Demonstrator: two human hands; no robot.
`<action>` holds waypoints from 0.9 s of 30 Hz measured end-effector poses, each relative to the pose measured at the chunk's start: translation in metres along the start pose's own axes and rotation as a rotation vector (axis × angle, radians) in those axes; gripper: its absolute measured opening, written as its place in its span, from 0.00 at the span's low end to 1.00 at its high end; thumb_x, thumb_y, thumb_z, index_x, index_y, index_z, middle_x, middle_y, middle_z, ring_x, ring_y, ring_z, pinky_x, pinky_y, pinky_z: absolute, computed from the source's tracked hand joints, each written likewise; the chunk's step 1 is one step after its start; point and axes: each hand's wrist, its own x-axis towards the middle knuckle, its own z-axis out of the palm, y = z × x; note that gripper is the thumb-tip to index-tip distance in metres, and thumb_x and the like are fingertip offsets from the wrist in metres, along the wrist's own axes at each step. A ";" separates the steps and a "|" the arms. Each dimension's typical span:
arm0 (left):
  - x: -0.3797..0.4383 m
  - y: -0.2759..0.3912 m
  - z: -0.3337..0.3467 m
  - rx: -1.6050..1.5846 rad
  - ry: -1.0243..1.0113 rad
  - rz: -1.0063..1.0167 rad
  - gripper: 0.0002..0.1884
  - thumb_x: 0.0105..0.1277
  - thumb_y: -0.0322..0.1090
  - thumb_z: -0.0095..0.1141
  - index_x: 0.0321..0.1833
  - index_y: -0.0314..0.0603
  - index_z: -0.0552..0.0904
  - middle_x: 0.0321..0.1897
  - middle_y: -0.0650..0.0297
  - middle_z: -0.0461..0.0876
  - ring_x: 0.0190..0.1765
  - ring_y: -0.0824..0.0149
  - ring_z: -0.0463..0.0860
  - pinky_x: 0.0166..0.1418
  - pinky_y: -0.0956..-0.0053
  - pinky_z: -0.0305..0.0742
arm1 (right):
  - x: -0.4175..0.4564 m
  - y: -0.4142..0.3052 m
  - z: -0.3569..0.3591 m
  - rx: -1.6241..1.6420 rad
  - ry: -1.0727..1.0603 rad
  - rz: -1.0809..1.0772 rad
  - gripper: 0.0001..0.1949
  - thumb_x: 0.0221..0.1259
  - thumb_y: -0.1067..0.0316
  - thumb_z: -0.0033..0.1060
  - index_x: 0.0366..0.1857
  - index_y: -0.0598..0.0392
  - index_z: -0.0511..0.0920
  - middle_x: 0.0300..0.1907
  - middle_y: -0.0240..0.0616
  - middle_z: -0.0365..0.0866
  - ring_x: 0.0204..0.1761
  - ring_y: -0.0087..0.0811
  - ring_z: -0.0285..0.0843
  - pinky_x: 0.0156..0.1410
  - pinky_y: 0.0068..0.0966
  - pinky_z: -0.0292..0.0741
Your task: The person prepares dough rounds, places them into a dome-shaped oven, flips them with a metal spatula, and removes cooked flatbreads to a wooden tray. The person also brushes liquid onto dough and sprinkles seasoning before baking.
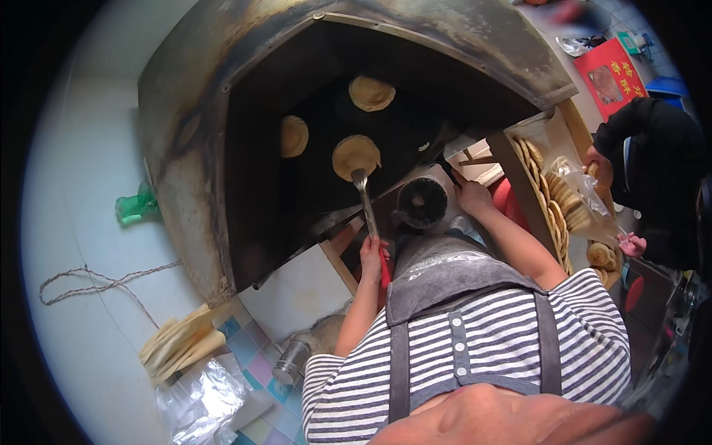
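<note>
My left hand (371, 257) is closed on the red handle of a metal spatula (364, 200). The spatula's blade meets the lower edge of a round flatbread (356, 156) on a dark cooking surface (328, 192) under a metal hood. Two more flatbreads lie there, one farther back (372, 93) and one to the left (294, 137). My right hand (473, 196) is at a dark bar or edge at the right front of the oven; its fingers are partly hidden, and its grip is unclear.
The scorched metal hood (183, 122) arches over the flatbreads. A dark round opening (422, 202) lies between my arms. At right, a wooden tray (556, 245) holds several flatbreads, where another person (656, 178) holds a clear plastic bag (592, 192). Plastic bags (208, 400) lie lower left.
</note>
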 end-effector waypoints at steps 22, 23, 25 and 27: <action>-0.062 -0.015 -0.062 0.004 -0.142 -0.124 0.14 0.69 0.46 0.43 0.40 0.42 0.72 0.27 0.66 0.76 0.20 0.78 0.73 0.24 0.84 0.70 | 0.035 -0.068 -0.018 -0.127 -0.102 -0.326 0.25 0.60 0.57 0.45 0.64 0.29 0.58 0.32 0.48 0.79 0.35 0.45 0.78 0.39 0.41 0.74; -0.059 -0.013 -0.059 0.005 -0.126 -0.097 0.14 0.69 0.46 0.42 0.40 0.41 0.71 0.26 0.66 0.76 0.20 0.78 0.73 0.23 0.84 0.70 | 0.039 -0.069 -0.011 -0.131 -0.093 -0.365 0.25 0.60 0.57 0.45 0.64 0.29 0.59 0.31 0.47 0.79 0.35 0.46 0.78 0.39 0.41 0.74; -0.050 -0.006 -0.054 0.020 -0.094 -0.033 0.15 0.69 0.47 0.41 0.40 0.41 0.70 0.26 0.64 0.77 0.20 0.77 0.74 0.21 0.84 0.69 | 0.044 -0.084 -0.011 -0.131 -0.061 -0.444 0.25 0.60 0.57 0.46 0.63 0.30 0.59 0.31 0.47 0.79 0.35 0.46 0.78 0.40 0.40 0.74; -0.048 0.002 -0.049 0.009 -0.057 0.002 0.15 0.69 0.47 0.41 0.40 0.41 0.70 0.27 0.64 0.77 0.20 0.77 0.74 0.21 0.84 0.70 | 0.053 -0.111 -0.010 -0.154 -0.137 -0.463 0.24 0.60 0.58 0.46 0.63 0.31 0.61 0.32 0.47 0.79 0.35 0.46 0.78 0.40 0.40 0.74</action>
